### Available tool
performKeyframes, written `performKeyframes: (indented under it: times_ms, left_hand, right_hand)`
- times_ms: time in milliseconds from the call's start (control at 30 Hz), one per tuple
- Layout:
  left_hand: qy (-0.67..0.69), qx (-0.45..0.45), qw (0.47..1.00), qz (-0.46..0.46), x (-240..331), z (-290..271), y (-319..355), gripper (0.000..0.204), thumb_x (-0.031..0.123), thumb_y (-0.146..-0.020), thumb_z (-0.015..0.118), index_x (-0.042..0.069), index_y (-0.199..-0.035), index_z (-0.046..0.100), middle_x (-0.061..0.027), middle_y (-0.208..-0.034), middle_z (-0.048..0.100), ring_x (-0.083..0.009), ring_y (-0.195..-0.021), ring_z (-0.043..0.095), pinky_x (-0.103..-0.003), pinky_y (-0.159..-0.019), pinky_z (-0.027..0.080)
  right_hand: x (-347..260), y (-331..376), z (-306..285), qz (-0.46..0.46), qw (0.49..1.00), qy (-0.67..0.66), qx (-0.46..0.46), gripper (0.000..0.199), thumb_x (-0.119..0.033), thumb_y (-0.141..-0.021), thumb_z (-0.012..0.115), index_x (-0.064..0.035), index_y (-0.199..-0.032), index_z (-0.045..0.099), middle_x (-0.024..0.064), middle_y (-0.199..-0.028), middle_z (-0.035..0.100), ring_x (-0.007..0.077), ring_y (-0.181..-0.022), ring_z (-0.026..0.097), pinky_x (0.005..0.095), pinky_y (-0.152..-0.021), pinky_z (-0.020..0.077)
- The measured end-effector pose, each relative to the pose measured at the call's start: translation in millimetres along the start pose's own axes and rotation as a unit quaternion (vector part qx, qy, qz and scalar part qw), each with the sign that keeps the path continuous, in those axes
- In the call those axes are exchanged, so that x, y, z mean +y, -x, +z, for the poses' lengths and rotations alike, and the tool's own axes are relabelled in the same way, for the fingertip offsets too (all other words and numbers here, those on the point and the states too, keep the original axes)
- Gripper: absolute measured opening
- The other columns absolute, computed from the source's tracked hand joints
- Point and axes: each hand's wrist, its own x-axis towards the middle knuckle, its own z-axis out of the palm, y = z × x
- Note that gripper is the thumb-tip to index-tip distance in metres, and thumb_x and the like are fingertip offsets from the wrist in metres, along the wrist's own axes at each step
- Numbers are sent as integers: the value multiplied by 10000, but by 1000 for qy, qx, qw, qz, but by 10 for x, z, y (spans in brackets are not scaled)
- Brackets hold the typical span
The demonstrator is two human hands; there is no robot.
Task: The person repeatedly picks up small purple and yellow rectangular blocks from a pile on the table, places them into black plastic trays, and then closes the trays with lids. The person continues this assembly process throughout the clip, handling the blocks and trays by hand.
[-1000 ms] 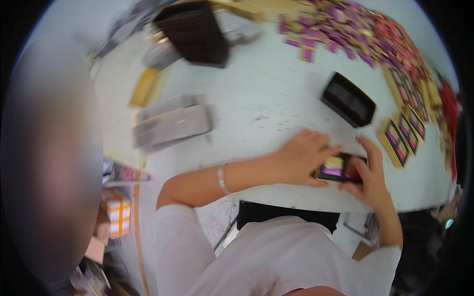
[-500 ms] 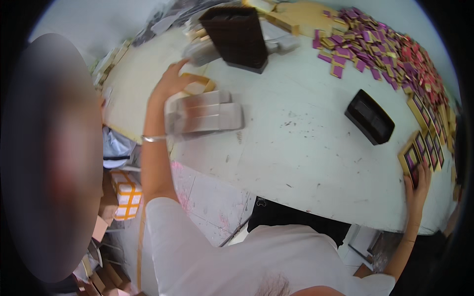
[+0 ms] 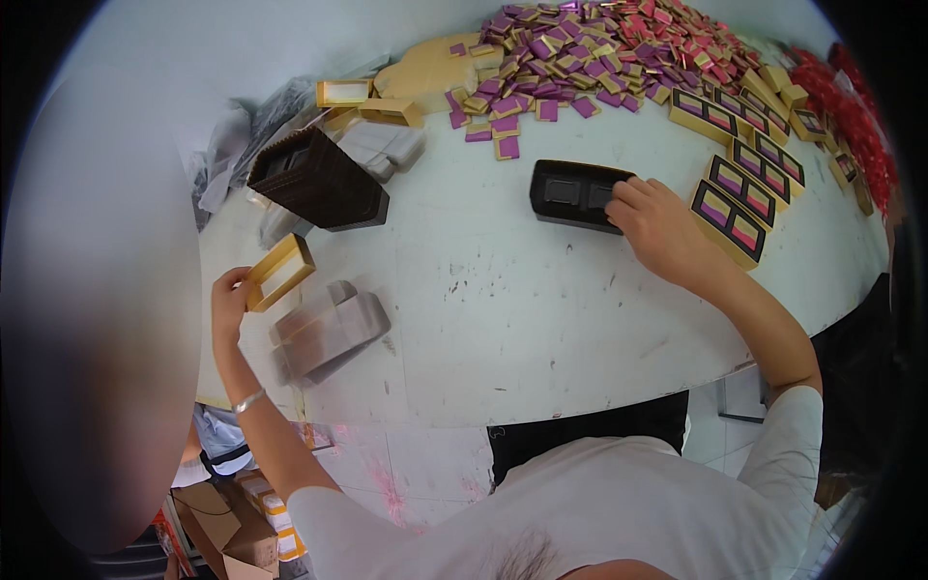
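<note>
At the left of the table, my left hand (image 3: 230, 302) grips the edge of a shallow gold box (image 3: 282, 274), tilted with its hollow side up. My right hand (image 3: 650, 222) closes over the right end of a black plastic tray (image 3: 561, 193) with two recesses. Just right of that hand stand rows of filled gold boxes (image 3: 727, 224), with purple and pink pieces in black inserts. A tall stack of nested black trays (image 3: 319, 181) leans beyond my left hand. Clear plastic sleeves (image 3: 329, 333) lie near my left wrist.
Loose purple and gold small packs (image 3: 556, 58) are heaped at the back, with red ones (image 3: 667, 34) beside them. More gold boxes (image 3: 391, 111) and clear plastic sleeves lie behind the tray stack. An open cardboard carton (image 3: 237, 527) stands below the table's left side.
My left hand now has the gold box raised off the table. My right hand has left the filled boxes and moved left onto the black tray. The view has turned right.
</note>
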Motion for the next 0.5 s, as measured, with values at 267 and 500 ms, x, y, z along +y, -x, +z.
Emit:
performKeyframes:
  times_ms: [267, 500]
  left_hand:
    - [107, -226, 947, 200, 1598, 1446, 1191, 255, -43, -775, 547, -12, -1010, 640, -61, -914, 628, -125, -798, 608, -243, -705, 497]
    - [150, -325, 912, 200, 1940, 2119, 1488, 677, 193, -756, 735, 71, -1346, 427, -94, -1177, 570, -137, -871, 551, -254, -659, 482]
  right_hand:
    - [155, -654, 156, -41, 988, -148, 33, 147, -98, -749, 699, -32, -801, 578, 93, -822, 538, 270, -820, 529, 351, -708, 420]
    - [65, -441, -354, 92, 847, -511, 117, 225, -235, -921, 596, -43, -809, 560, 1, -775, 565, 115, -707, 495, 253, -614, 385]
